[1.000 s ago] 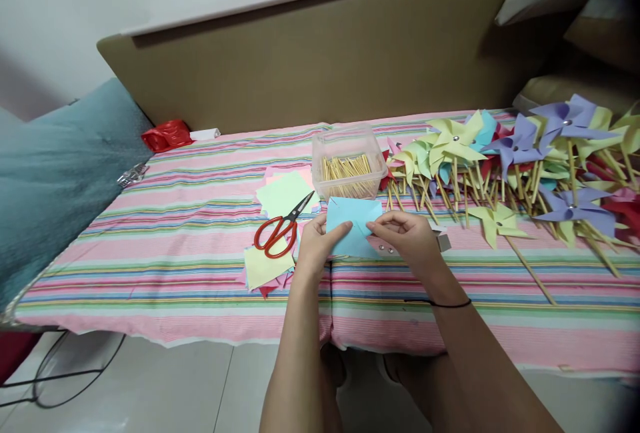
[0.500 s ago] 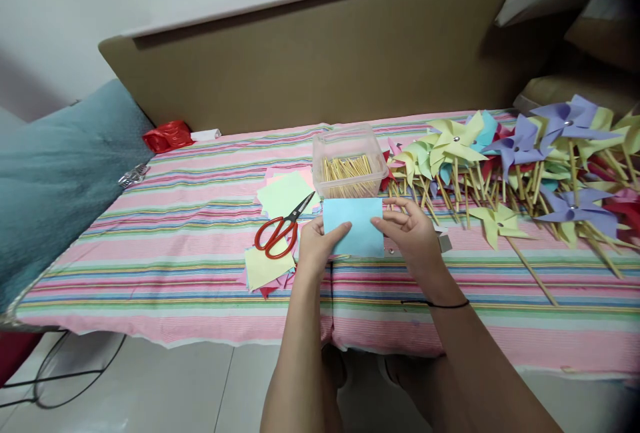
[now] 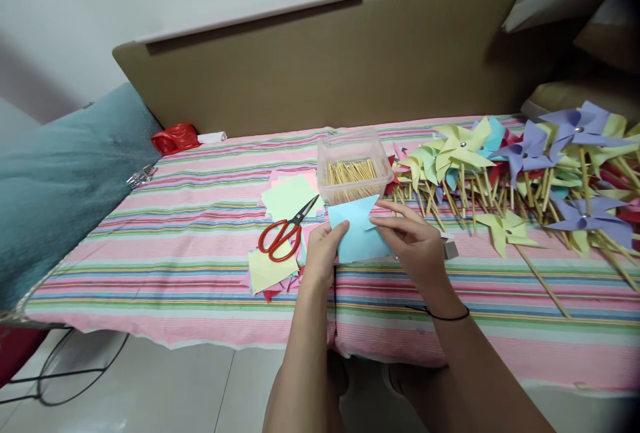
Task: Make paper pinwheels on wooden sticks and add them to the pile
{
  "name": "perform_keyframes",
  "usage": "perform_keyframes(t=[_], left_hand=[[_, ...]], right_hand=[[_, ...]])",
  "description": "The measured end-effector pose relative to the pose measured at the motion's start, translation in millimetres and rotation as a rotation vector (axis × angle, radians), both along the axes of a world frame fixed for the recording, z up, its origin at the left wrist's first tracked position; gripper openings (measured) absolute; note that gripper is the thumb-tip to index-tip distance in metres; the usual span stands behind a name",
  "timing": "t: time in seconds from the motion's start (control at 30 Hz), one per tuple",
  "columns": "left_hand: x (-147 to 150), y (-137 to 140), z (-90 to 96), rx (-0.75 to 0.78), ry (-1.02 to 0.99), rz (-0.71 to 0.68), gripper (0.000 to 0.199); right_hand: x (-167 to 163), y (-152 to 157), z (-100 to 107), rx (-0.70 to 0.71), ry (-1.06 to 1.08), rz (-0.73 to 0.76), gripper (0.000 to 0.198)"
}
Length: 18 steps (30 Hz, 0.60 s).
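A light blue sheet of paper (image 3: 356, 236) is held up over the striped cloth, in front of the plastic box. My left hand (image 3: 321, 246) grips its left edge, thumb on top. At its right side my right hand (image 3: 413, 236) pinches the paper; the edge there is bent or slit, with the upper right corner standing out as a point. Fingers hide part of that edge. Left of my left hand, red-handled scissors (image 3: 283, 233) lie on stacked coloured paper, a green sheet (image 3: 290, 198) above and a yellow sheet (image 3: 273, 269) below.
Behind the paper stands a clear plastic box (image 3: 387, 165) of short wooden sticks (image 3: 353, 174). Many paper pinwheels (image 3: 463, 144) crowd the right side; one yellow pinwheel (image 3: 507, 230) lies nearer. A red plastic bag (image 3: 175, 138) sits at the back left. The striped cloth (image 3: 190, 286) ends at the front edge.
The blue sheet has gone from flat and rectangular to bent at its right side. My right fingers have shifted on that edge. The whole view has moved slightly.
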<state>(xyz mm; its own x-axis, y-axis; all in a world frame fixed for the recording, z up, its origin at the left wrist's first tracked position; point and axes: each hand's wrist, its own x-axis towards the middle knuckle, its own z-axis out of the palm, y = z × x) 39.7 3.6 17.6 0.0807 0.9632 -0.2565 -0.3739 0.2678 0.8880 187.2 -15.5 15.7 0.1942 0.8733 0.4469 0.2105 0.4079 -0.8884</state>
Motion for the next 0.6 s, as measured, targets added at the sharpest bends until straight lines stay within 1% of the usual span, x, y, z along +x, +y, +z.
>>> perform_keyframes(t=[0.1,0.17,0.3,0.4,0.47,0.5,0.53,0.6], left_hand=[[-0.5,-0.8,-0.1,0.015,0.002,-0.032,0.026],[-0.5,-1.5,-0.4,0.032,0.019,-0.051,0.031],[0.2,-3.0,-0.5,0.040,0.056,-0.046,0.039],[0.3,-3.5,-0.4,0.061,0.058,-0.031,0.042],[-0.2,-3.3,-0.4,0.077,0.063,-0.014,0.042],[-0.7,-3.0,-0.4,0.081,0.074,0.002,0.042],[-1.3,-2.5,-0.6,0.083,0.094,0.024,0.041],[-2.7,-1.3,-1.4,0.084,0.165,0.063,0.039]], right_hand=[[-0.4,-1.6,2.8,0.052,-0.137,-0.041,0.019],[-0.9,-1.4,2.7,0.078,-0.187,-0.047,0.022],[-1.8,-0.2,0.2,0.117,-0.221,-0.049,0.024],[-2.2,-1.0,0.5,0.116,-0.220,-0.035,0.024],[-2.2,-1.9,2.4,0.080,-0.202,-0.012,0.023],[-2.2,-2.1,3.5,0.041,-0.168,0.005,0.023],[-2.2,-2.1,4.5,-0.017,-0.112,0.027,0.024],[-2.1,-0.6,5.1,-0.193,0.051,0.072,0.031]])
